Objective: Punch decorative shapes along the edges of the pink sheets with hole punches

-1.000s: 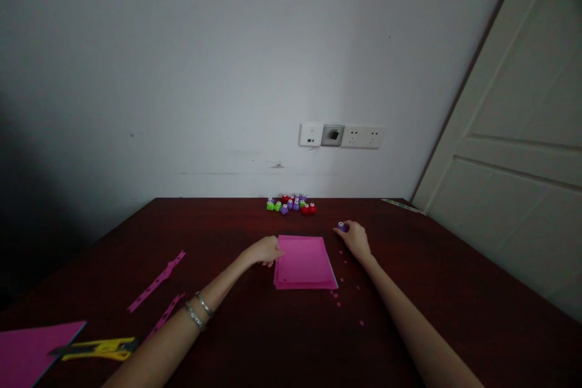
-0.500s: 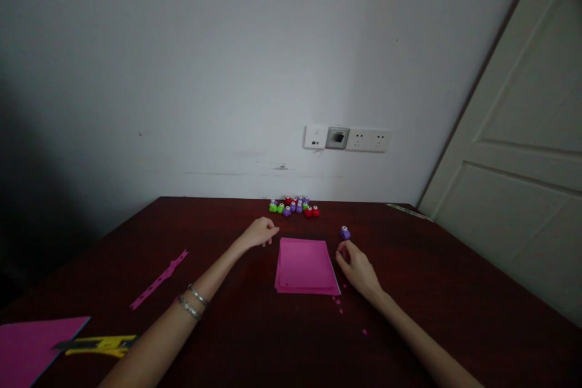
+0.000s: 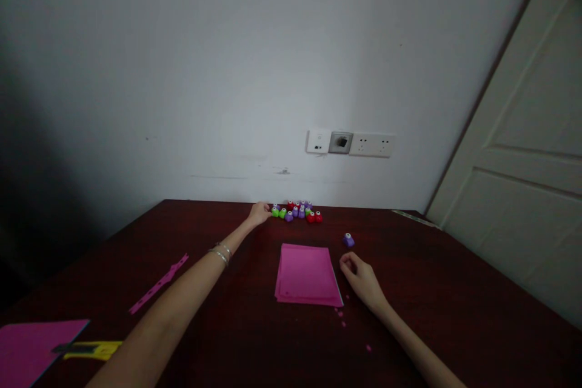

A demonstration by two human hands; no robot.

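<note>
At the far side of the table my left hand (image 3: 259,213) reaches to the left end of a cluster of small craft punches. Its fingers are slightly apart, with the tips at a green craft punch (image 3: 275,213); whether they touch it I cannot tell. My right hand (image 3: 362,279) rests on the table, fingers loosely curled together, with nothing visible in them. Just beyond it stands a single purple craft punch (image 3: 348,240). A stack of pink paper sheets (image 3: 307,274) lies between my arms, left of my right hand.
Near left are a yellow box cutter (image 3: 93,350), a larger pink sheet (image 3: 36,348) and a punched pink strip (image 3: 159,284). Small pink scraps (image 3: 341,314) lie by the stack. A wall with sockets (image 3: 373,145) closes off the back, and a pale door (image 3: 522,151) stands at right.
My left hand has moved forward from beside the paper stack to the left end of the punches. My right hand stays beside the stack. The view has shifted slightly.
</note>
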